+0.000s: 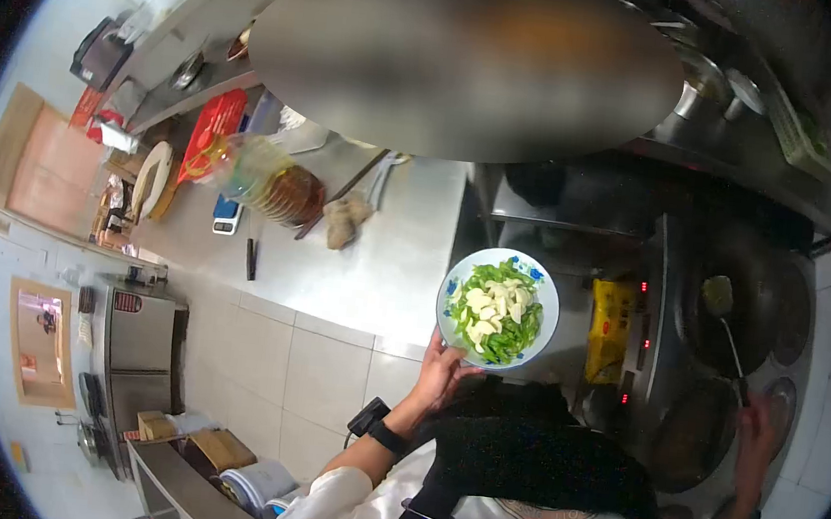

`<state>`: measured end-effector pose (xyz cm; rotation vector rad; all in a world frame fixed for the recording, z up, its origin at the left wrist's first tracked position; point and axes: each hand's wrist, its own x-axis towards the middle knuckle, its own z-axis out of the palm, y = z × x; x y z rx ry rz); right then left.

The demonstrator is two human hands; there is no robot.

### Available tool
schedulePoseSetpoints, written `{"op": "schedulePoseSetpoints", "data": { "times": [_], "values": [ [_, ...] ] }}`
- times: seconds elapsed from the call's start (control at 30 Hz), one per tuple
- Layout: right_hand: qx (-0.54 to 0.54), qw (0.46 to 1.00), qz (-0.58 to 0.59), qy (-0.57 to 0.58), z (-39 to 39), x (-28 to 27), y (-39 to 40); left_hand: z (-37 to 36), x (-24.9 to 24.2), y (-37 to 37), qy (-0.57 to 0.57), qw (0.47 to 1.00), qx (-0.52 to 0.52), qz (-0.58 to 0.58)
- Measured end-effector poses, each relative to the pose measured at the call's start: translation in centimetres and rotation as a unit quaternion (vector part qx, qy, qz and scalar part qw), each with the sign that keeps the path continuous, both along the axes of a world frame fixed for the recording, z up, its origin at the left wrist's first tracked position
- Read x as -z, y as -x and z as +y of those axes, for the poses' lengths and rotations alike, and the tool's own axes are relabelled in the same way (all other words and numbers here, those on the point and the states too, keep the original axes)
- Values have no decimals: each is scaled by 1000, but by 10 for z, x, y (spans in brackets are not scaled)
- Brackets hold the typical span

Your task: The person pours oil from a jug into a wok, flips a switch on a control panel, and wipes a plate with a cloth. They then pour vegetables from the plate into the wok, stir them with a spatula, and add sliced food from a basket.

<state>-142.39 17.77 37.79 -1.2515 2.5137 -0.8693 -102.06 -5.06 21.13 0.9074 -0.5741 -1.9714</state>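
Note:
My left hand (441,374) is closed on the near rim of a white plate (552,308) with blue flower patterns. Sliced green vegetable (502,348) lies on it, topped with pale slices (494,302) that look like garlic. Over at the stove, my right hand (756,439) wraps round the handle of a ladle (728,333). The ladle's bowl, with something greenish in it, is over the far wok (773,284). A nearer wok (694,436) sits beside my right forearm; its contents are too dark to make out.
A steel counter (365,265) carries a large oil bottle (277,186), a crumpled cloth (344,221), a blue scale (227,216) and a red basket (216,125). A yellow package (609,331) stands by the stove's front panel (645,317). A fridge (140,333) stands at left. Blur covers the top middle.

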Motion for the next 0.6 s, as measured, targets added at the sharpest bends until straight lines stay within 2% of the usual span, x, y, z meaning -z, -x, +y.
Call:
{"op": "schedulePoseSetpoints", "data": {
  "times": [0.03,0.1,0.17,0.27,0.37,0.4,0.5,0.57,0.6],
  "values": [
    [-1,1000,5,0,-6,-12,-22,3,-2,2,4,1000,-11,13],
    [-70,979,-179,-64,-32,-37,-49,8,-5,9,-1,999,-34,29],
    [-139,963,-203,-110,-49,-29,-61,10,-8,11,-7,998,-51,31],
    [-205,948,-182,-161,-74,-39,-84,14,-11,12,-18,999,-49,11],
    [-270,927,-175,-195,-102,-92,-125,13,-20,7,-49,997,-56,33],
    [-341,917,-93,-183,-121,-110,-134,13,-22,8,-47,997,-58,30],
    [-409,899,-22,-153,-164,-162,-189,14,-25,5,-75,995,-53,33],
    [-478,874,17,-89,-194,-185,-223,14,-7,10,-74,995,-60,39],
    [-493,865,31,-92,-208,-201,-244,13,3,16,-54,996,-72,-23]
  ]
}}
